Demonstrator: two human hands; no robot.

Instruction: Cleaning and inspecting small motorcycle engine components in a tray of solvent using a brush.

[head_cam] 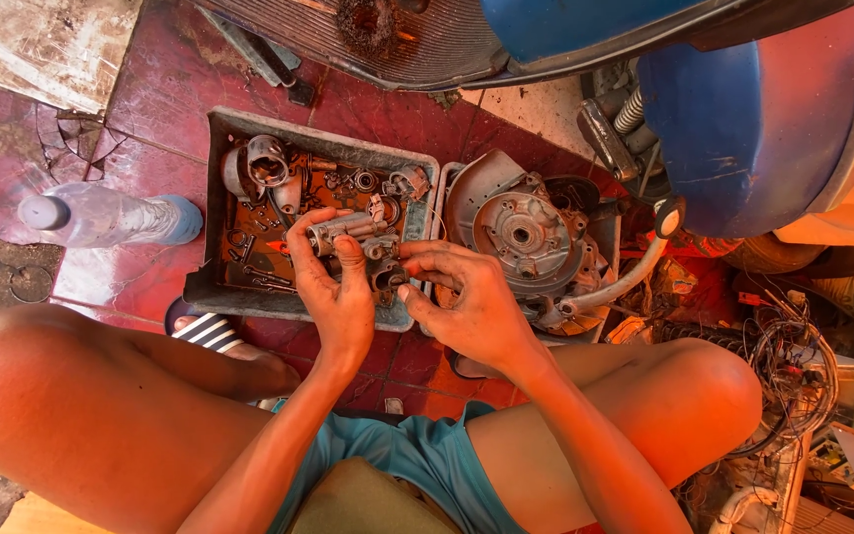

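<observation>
Left hand (333, 287): I pinch a small grey metal engine part (346, 229).
Right hand (467, 307): fingers curled, pinching its 3 o'clock end.
Risk: greasy grip slips; it could drop into the cluttered grey metal tray (217, 213).

Repair workshop: engine parts tray (212, 213), scooter (743, 129)
</observation>
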